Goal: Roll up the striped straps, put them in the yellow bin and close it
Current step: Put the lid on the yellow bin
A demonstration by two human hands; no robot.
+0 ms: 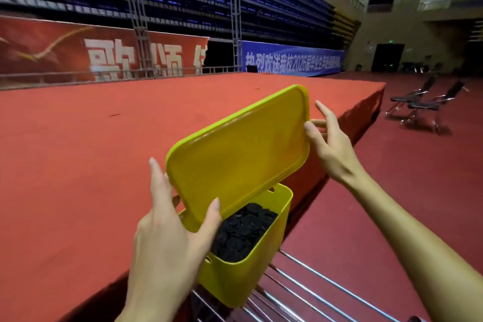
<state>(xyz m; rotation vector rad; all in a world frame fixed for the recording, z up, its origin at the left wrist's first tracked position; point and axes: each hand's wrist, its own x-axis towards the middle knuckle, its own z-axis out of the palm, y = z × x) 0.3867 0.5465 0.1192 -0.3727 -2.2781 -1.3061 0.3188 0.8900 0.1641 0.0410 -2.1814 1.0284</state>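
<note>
Beside the red-carpeted stage (104,165) and above chrome rack bars (300,293), your left hand (167,238) and right hand (332,146) pinch the tilted yellow plastic lid (240,154) by its ends over the open yellow plastic bin (248,269) of dark rolled straps (243,232), its long axis running away rightward.

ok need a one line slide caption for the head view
Both hands, left and right, hold the yellow lid tilted above the open yellow bin filled with dark rolled straps.

Two bare forearms are showing, with no sleeves reaching either wrist. The left hand (167,232) is wearing no glove, ring, watch or band. The right hand (329,144) is equally bare, its fingers slender, with short, unpainted nails showing at the fingertips.
</note>
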